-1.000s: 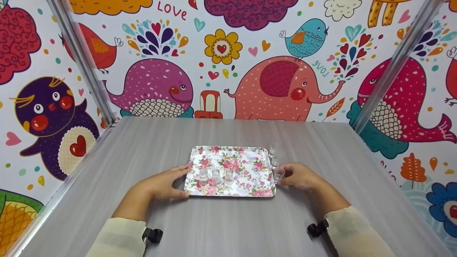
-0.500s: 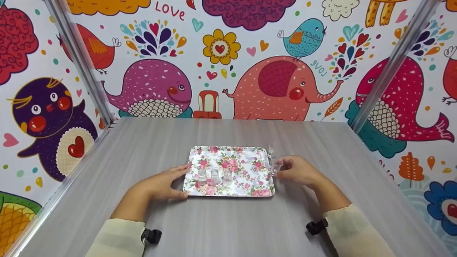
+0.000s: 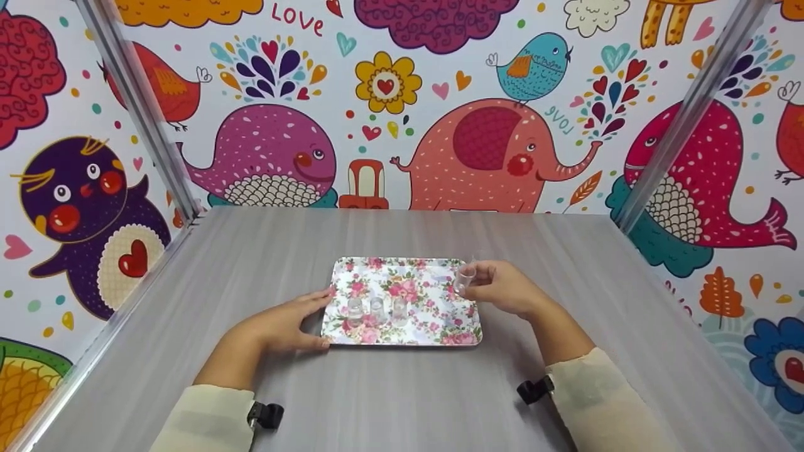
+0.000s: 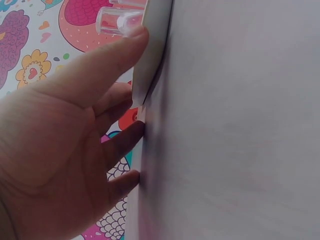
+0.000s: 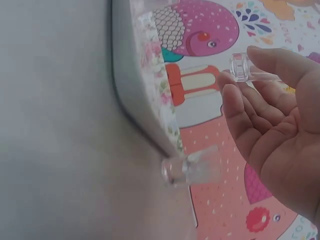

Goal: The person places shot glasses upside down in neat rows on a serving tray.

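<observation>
My right hand (image 3: 505, 285) pinches a small clear shot glass (image 3: 465, 276) between thumb and fingers. In the head view that glass overlaps the tray's right end; in the right wrist view the held shot glass (image 5: 240, 67) is raised well off the table, thick base downward. Three similar shot glasses (image 3: 377, 310) stand in a row on the left half of the flowered tray (image 3: 433, 307). My left hand (image 3: 282, 323) rests at the tray's left side, fingers extended, its thumb (image 4: 136, 37) against the rim near the front corner.
Another clear shot glass (image 5: 192, 167) stands on the grey wood-grain table (image 3: 402, 402) beside the tray's right edge, mostly behind the right hand in the head view. Cartoon-printed walls (image 3: 276, 150) with metal corner posts enclose the table.
The right hand has lifted a shot glass from beside the tray and carried it up, away from me and leftward, over the tray's right edge. The left hand and the tray stay put.
</observation>
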Motion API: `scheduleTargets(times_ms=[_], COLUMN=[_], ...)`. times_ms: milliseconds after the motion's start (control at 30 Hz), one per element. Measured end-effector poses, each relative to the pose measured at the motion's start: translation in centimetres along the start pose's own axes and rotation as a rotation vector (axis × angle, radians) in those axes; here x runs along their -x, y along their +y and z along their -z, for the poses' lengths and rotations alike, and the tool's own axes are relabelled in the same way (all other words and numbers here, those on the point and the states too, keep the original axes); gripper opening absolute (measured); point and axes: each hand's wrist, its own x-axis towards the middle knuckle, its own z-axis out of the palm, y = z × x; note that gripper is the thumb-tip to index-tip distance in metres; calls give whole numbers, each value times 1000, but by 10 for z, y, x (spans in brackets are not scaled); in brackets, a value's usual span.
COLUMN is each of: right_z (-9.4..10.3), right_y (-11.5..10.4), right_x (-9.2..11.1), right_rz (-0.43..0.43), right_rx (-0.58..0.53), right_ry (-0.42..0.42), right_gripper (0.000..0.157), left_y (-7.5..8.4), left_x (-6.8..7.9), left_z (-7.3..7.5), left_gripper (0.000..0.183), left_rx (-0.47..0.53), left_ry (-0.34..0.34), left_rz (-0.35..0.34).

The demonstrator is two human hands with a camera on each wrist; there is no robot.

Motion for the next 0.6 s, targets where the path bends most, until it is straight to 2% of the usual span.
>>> scheduleTargets(times_ms=[233, 433, 600], right_z=[-13, -24, -34], right_y=[-15, -27, -36], right_x=[-15, -26, -34], right_rz=[17, 44, 63], right_rx=[-36, -109, -104], right_ry=[-10, -21, -33], right_gripper=[39, 35, 34], left_y=[1, 2, 2], left_x=[0, 3, 2], left_z=[1, 1, 2], left_gripper=[97, 97, 97], left_rx=[-8, -6, -12], left_ry=[1, 0, -1], left_rz=[8, -27, -19])
